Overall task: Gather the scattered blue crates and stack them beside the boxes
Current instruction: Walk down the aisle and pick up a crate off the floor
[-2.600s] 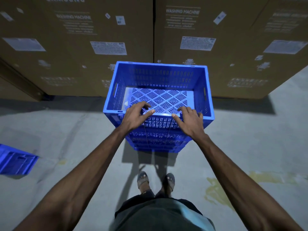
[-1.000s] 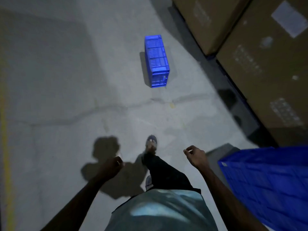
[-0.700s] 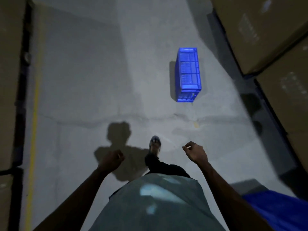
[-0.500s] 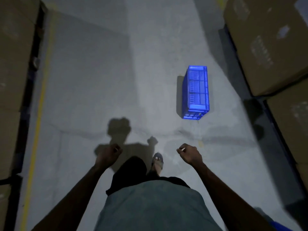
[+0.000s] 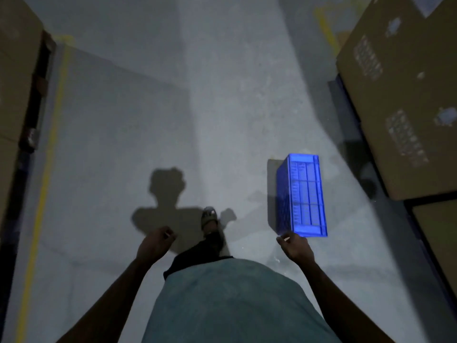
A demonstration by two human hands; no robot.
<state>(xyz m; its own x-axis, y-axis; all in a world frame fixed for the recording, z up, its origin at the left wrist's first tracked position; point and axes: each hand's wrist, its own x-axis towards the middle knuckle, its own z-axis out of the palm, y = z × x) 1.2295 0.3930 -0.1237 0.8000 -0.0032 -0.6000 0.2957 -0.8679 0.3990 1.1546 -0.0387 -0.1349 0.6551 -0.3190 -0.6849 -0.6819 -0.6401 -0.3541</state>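
One blue crate (image 5: 303,196) is lying on the grey concrete floor (image 5: 118,125) ahead of you and to your right. It is turned on its side so that a ribbed wall is facing up, and its long axis is pointing away from you. It is sitting near the big cardboard boxes (image 5: 400,95) that are lining the right edge of the aisle, with a strip of bare floor between it and them. Your left hand (image 5: 154,245) and your right hand (image 5: 295,247) are both hanging empty in front of you, fingers loosely curled and gripping nothing. The left one is floating over the lower edge of your own shadow (image 5: 168,194). The right one is showing just below the crate's near end and is not holding it. Between them your sandal (image 5: 209,216) is pointing forward on the floor. On your left a yellow line (image 5: 47,169) is running along the floor beside a brown carton (image 5: 14,70), which is too blurred for any print to be read. Your pale shirt (image 5: 230,305) is filling the bottom of the view.
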